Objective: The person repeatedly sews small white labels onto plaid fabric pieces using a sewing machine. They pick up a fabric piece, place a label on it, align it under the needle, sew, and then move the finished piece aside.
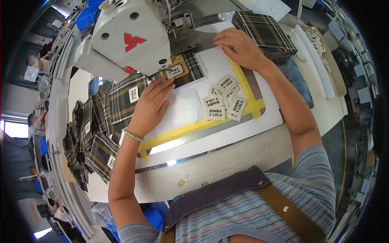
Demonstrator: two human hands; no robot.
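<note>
My left hand (150, 102), with a beaded bracelet on the wrist, reaches under the head of a white sewing machine (129, 36). Its fingers are stretched out and the thumb stands apart. The fingertips lie beside a cream fabric label (175, 72) inside a brass-coloured clamp frame (187, 72), over dark plaid cloth (196, 67). Whether they touch the label I cannot tell. To the right, my right hand (241, 48) is loosely curved with fingers apart, holding nothing visible, near a stack of folded plaid cloth (263, 30).
Loose cream labels (216, 113) lie piled on the white work plate, which yellow tape (178, 135) edges. Plaid pieces bearing labels (109, 139) are heaped at the left. A blue bin (87, 16) stands behind the machine. Other people (38, 62) sit far left.
</note>
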